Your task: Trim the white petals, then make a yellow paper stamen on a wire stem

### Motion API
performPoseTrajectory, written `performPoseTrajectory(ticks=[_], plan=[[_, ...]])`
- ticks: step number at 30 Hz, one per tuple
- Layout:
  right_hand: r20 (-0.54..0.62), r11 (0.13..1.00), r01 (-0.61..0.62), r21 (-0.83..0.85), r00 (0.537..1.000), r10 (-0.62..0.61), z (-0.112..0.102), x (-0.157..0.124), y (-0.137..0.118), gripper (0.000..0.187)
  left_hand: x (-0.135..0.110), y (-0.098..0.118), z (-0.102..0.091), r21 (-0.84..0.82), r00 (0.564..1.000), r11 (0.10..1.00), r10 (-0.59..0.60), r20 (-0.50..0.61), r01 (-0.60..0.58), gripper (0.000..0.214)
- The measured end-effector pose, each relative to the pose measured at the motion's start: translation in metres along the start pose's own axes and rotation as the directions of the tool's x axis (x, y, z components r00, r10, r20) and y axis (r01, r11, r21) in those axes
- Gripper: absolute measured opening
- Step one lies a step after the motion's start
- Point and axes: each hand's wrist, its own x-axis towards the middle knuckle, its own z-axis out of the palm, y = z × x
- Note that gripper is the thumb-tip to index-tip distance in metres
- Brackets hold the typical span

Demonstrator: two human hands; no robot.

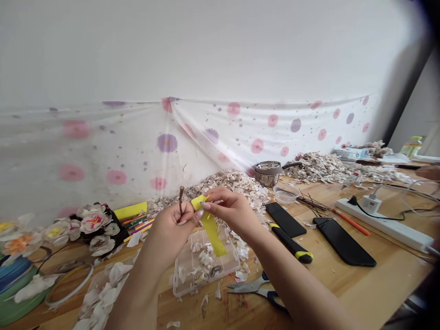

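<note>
My left hand (173, 227) is closed around a thin brown twig (181, 198) that sticks up past the thumb. Between the two hands runs a yellow strip that looks like crepe paper (214, 236); its rolled or bunched upper part lies at my fingertips and a loose end hangs down. My right hand (231, 210) pinches this strip between thumb and fingers, close to the left fingertips. Below hangs the strip over a clear compartment box (206, 280) holding pale petal-like flakes. Scissors (252, 286) with dark handles lie beside the box, partly behind my right forearm.
Heaps of pale flakes (237, 183) line the back. Right of my hands lie a box cutter (292, 245), two dark phone-like slabs (343, 240), thin sticks (313, 204) and a power strip (385, 224). At left stand handmade flowers (94, 220). Another person's hand (429, 173) shows at far right.
</note>
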Motion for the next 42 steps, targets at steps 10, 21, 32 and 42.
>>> performPoseTrajectory(ticks=[10,21,32,42], plan=[[-0.076,0.998,-0.049,0.039,0.996,0.052,0.001,0.0,-0.004,0.026,0.005,-0.011,0.003,-0.084,0.999,0.996,-0.023,-0.038,0.019,0.044],[-0.045,0.984,-0.173,-0.04,0.984,0.171,-0.039,0.005,-0.023,0.031,0.01,-0.016,-0.004,0.043,0.977,0.998,-0.05,0.209,0.042,0.046],[-0.111,0.935,0.077,-0.346,0.986,-0.122,-0.055,0.003,-0.031,0.022,0.007,-0.017,-0.001,0.132,0.951,0.99,-0.078,0.299,0.039,0.045],[-0.158,0.944,0.11,-0.312,0.973,-0.165,-0.056,0.002,-0.033,0.021,0.006,-0.018,-0.001,0.13,0.939,0.99,-0.103,0.329,0.063,0.042]])
